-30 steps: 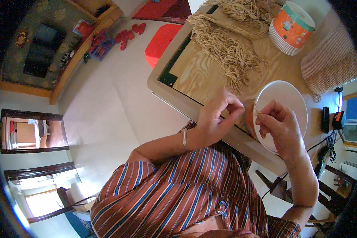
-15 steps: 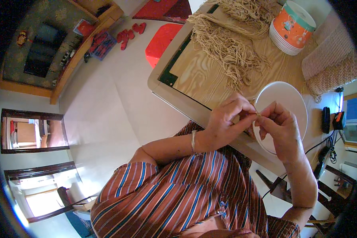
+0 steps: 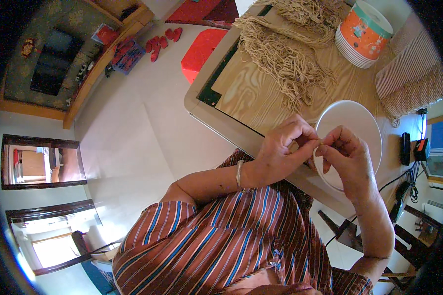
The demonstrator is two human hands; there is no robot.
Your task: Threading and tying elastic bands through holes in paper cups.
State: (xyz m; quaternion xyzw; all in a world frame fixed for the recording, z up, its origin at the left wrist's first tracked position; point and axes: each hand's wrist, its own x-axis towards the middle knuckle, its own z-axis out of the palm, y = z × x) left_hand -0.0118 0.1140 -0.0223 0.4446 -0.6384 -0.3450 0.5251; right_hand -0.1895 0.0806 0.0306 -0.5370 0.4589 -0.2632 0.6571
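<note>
Over the near edge of the table, my left hand [image 3: 290, 144] and my right hand [image 3: 348, 156] meet fingertip to fingertip. Both are closed in a pinch on a thin tan strand of yarn [image 3: 320, 141], mostly hidden by the fingers. Behind my right hand stands a white round bowl [image 3: 371, 123], its inside partly covered by that hand. Beyond my left hand lies a loose, tangled heap of tan yarn [image 3: 290, 64] on the wood-patterned table top [image 3: 246, 93].
A stack of orange and green paper tubs [image 3: 363, 34] stands at the far right of the table, beside a striped woven piece [image 3: 408, 73]. Black cables [image 3: 413, 189] hang at the right. A red stool [image 3: 199, 54] sits left of the table.
My fingertips have drawn slightly closer over the strand, so less of it shows. Both hands otherwise hold nearly the same place.
</note>
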